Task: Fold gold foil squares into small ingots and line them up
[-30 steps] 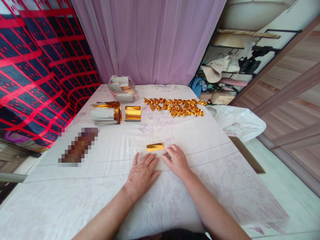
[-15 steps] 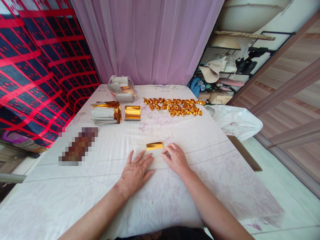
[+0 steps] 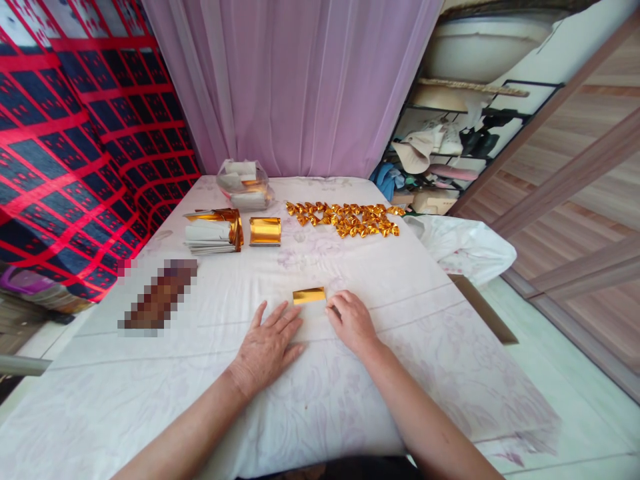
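A small sheet of gold foil paper (image 3: 309,295) lies on the white floral tablecloth, with a gold strip along its far side and a pale part nearer me. My left hand (image 3: 270,343) rests flat with fingers spread, its fingertips at the sheet's left near edge. At the right edge of the paper, the thumb and forefinger of my right hand (image 3: 354,322) are closed together on its corner; the other fingers are curled. Farther off stand a stack of gold-faced sheets (image 3: 265,231) and a thicker folded bundle of foil paper (image 3: 214,232).
Several folded gold foil pieces (image 3: 345,219) lie in rows at the far right of the table (image 3: 210,380). A clear plastic bag (image 3: 244,187) with paper stands at the back left. A blurred-out patch (image 3: 161,297) covers something left. A white bag (image 3: 460,248) is beyond the right edge.
The view has shifted slightly. My hands and the foil paper keep nearly the same places, with the left hand still flat and the right fingers still at the paper's right edge.
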`<state>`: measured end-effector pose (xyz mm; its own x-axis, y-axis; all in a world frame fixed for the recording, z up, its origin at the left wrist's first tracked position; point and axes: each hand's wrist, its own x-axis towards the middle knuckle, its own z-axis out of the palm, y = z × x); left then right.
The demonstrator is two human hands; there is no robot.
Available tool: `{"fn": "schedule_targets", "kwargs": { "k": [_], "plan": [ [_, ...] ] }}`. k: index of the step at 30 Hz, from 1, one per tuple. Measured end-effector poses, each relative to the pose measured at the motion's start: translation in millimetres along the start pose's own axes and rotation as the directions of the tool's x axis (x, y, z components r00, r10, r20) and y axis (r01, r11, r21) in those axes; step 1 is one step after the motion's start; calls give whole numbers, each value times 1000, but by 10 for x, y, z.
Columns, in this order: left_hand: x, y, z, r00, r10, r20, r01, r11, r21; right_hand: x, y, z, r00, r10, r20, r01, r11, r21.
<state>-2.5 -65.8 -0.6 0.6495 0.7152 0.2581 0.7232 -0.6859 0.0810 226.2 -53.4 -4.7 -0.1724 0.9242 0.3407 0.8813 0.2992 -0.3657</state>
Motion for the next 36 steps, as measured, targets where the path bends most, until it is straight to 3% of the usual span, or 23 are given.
{"fn": "schedule_targets", "kwargs": {
  "k": [3,7,13,19,26,36],
  "plan": [
    [-1,3,43,999,16,-36,-16,1000,-4,-85,-176,-48,999,-22,48,25,997,-75],
    [-13,-2,82,997,5,-74,-7,999,-33,-194,-351,-39,950,-125,287,149,987,-64],
    [-25,-28,67,999,3,-40,-4,999,-33,-188,-230,-38,877,-131,463,158,987,-20],
    [-4,-65,44,1000,9,-16,-10,999,-39,-179,-96,-113,873,-72,483,113,992,-57],
    [99,-6,-44,1000,-12,-8,12,1000,-15,-176,-115,-134,869,-73,489,109,993,-45],
    [42,-93,-22,999,-5,-35,5,1000,-5,-167,-96,-120,858,-67,508,90,996,-21]
  ]
}}
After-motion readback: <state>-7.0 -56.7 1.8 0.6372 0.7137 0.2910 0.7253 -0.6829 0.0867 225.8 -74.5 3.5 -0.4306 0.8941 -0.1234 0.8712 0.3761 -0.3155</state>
